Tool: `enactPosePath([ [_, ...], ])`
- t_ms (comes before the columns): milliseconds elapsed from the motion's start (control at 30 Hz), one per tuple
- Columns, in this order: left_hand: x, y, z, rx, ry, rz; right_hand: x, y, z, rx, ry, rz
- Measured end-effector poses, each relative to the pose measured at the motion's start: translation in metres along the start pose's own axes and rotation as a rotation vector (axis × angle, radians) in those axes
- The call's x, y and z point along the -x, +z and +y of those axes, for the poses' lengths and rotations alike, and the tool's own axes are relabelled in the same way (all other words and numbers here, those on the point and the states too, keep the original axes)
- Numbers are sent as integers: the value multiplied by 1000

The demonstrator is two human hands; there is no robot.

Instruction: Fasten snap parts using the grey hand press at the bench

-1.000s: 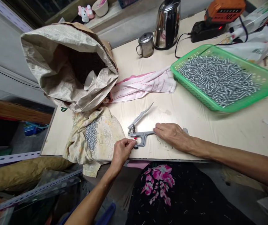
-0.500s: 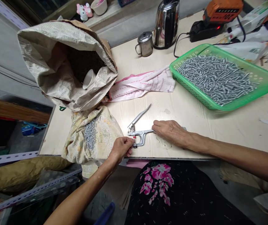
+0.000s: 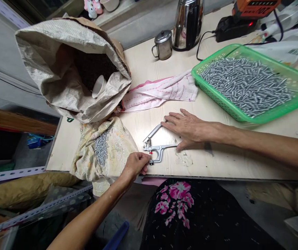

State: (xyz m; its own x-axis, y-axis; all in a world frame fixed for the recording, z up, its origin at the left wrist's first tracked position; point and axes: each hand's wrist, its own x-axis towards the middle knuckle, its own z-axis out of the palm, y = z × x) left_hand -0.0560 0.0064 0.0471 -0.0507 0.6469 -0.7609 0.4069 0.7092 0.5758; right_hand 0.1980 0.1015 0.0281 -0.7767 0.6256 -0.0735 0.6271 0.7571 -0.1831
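Metal press pliers (image 3: 156,148) lie on the pale wooden table (image 3: 216,159), jaws at the left and handles spread. My left hand (image 3: 135,166) is pinched at the jaw, fingers closed on something too small to make out. My right hand (image 3: 187,126) lies across the handles with fingers stretched out: fingertips on the upper handle, thumb by the lower one. To the left, a floral cloth (image 3: 104,151) holds a pile of small metal pieces (image 3: 100,150).
A green basket (image 3: 250,118) full of small metal pieces stands at the right. A big woven sack (image 3: 71,69) with a white cup in it is at the back left. A pink-white cloth (image 3: 162,93), a steel mug (image 3: 163,45), a kettle (image 3: 187,24) and a charger lie further back.
My right hand has lifted off the lower handle, opened and reached over the upper handle. My left hand stays pinched at the jaw.
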Motion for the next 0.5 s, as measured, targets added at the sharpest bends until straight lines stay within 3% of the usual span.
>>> enactPosePath([
  [500,-1,-1,-5,-1,29,-4,8,1,-13,-13,41,53],
])
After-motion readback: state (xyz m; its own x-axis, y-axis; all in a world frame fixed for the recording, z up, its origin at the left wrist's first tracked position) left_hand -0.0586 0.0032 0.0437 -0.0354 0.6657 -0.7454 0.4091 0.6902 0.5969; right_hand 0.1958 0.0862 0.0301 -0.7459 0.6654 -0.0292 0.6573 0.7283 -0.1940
